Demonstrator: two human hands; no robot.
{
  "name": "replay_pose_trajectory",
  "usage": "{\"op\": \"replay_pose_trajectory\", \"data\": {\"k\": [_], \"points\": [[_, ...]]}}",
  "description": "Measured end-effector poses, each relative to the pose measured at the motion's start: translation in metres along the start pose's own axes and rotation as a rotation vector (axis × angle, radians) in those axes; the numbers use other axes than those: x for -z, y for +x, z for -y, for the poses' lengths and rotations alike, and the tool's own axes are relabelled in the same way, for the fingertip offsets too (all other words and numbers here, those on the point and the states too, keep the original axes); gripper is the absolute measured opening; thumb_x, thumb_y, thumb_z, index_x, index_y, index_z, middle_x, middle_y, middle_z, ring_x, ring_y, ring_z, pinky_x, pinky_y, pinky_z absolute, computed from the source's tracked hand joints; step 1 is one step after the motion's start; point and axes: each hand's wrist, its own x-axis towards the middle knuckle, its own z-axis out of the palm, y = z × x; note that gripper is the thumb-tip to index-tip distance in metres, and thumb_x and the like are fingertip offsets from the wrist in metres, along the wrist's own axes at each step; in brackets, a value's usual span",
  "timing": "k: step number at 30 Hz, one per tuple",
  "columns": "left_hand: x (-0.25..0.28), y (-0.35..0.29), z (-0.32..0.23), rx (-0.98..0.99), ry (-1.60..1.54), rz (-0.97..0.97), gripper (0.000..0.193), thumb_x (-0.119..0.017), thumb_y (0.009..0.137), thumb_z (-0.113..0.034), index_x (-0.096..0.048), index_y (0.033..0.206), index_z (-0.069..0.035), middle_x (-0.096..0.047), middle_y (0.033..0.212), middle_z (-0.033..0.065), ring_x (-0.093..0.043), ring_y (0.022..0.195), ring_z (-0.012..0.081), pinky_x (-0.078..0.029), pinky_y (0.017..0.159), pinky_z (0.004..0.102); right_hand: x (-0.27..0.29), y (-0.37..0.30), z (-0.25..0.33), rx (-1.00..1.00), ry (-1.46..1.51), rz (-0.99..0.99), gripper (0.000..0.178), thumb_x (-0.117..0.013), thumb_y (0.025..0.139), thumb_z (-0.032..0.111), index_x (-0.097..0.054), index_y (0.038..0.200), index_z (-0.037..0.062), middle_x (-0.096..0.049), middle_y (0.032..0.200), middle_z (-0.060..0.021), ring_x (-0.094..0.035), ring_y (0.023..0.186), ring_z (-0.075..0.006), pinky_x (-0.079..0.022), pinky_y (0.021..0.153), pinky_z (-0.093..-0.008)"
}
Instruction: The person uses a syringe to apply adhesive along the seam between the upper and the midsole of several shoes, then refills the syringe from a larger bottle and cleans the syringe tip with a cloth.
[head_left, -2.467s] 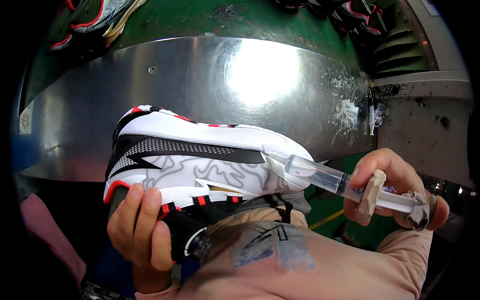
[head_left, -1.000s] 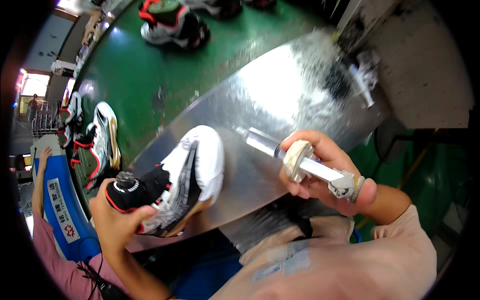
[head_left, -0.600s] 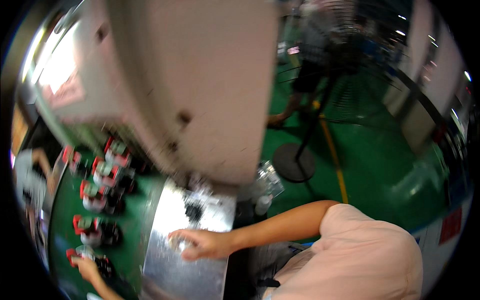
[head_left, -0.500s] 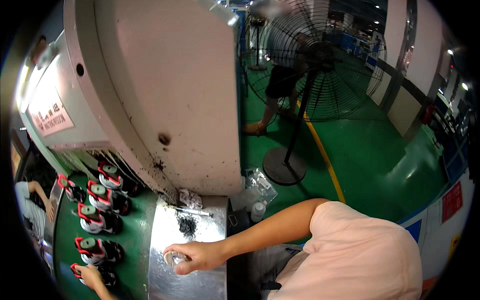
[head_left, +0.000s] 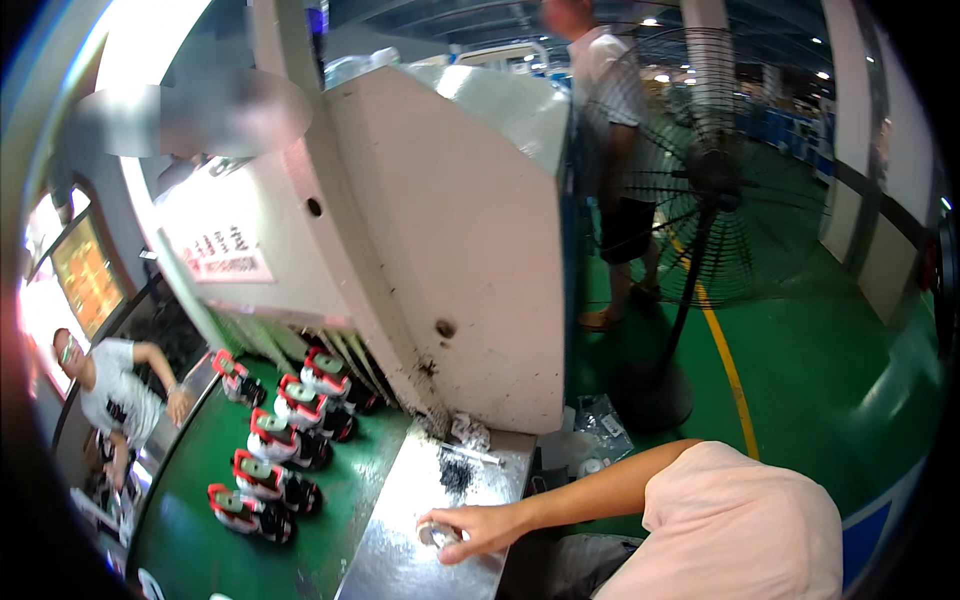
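My right hand (head_left: 482,530) is closed round a small, round, pale object (head_left: 437,535) just above the metal tabletop (head_left: 405,530); its kind is unclear. Beyond the hand, a dark heap of crumbs (head_left: 457,474) lies on the metal. My left hand is out of the picture. To the left, several red, white and black shoes (head_left: 262,480) stand in rows on a green surface (head_left: 185,500), with greenish-grey pieces in their openings. Whitish things at the lower edge are cut off.
A large pale machine housing (head_left: 460,280) rises behind the metal top, a crumpled rag (head_left: 470,432) at its foot. At the right stands a black pedestal fan (head_left: 712,180), with a person (head_left: 620,150) behind it. Another person (head_left: 120,395) is beyond the shoes at the left.
The view has tilted up and swung left, so the scene sits further right. My left hand, earlier at the nearest shoe, has gone from view. My right hand keeps its hold on the pale object.
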Motion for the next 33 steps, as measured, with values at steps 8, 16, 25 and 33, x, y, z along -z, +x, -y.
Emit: {"op": "replay_pose_trajectory", "data": {"k": [8,16,25,33], "points": [[-0.03,-0.022,0.028,0.881,-0.146,-0.019,0.049,-0.08,0.063,-0.017,-0.057,0.102,0.003,-0.062,0.095,0.0127,-0.06,0.083,0.0214,-0.047,0.075,0.0326,0.026,-0.048,0.01,0.071,0.177,-0.065,0.061,-0.066,0.08,0.027,-0.036,0.127,0.0029,-0.051,0.102,-0.0045,-0.05,0.092,-0.0114,-0.042,0.08,-0.0268],[0.026,0.0,0.005,0.969,-0.138,0.331,0.038,-0.074,0.067,-0.007,-0.061,0.101,0.004,-0.066,0.09,0.0099,-0.062,0.08,0.0168,-0.048,0.075,0.031,0.051,-0.039,0.001,-0.022,0.085,-0.145,0.062,-0.067,0.079,0.032,-0.039,0.125,0.0004,-0.052,0.103,-0.0072,-0.051,0.093,-0.0134,-0.043,0.081,-0.028],[0.145,-0.032,-0.171,1.024,-0.304,0.114,0.06,-0.072,0.075,-0.014,-0.044,0.125,0.002,-0.053,0.115,0.0153,-0.057,0.094,0.019,-0.049,0.074,0.031,0.042,-0.068,0.04,-0.093,-0.115,-0.073,0.066,-0.072,0.07,0.028,-0.041,0.122,0.0019,-0.058,0.091,-0.0104,-0.055,0.074,-0.015,-0.046,0.066,-0.0273],[0.177,0.107,-0.16,0.211,-0.226,0.963,0.107,-0.089,0.04,-0.031,-0.04,0.131,-0.005,-0.04,0.134,0.0164,-0.044,0.121,0.0304,-0.036,0.1,0.0381,0.062,-0.102,0.101,-0.17,-0.173,-0.135,0.066,-0.072,0.072,0.028,-0.039,0.125,0.0024,-0.055,0.091,-0.0076,-0.054,0.075,-0.0132,-0.045,0.066,-0.0276]]}}
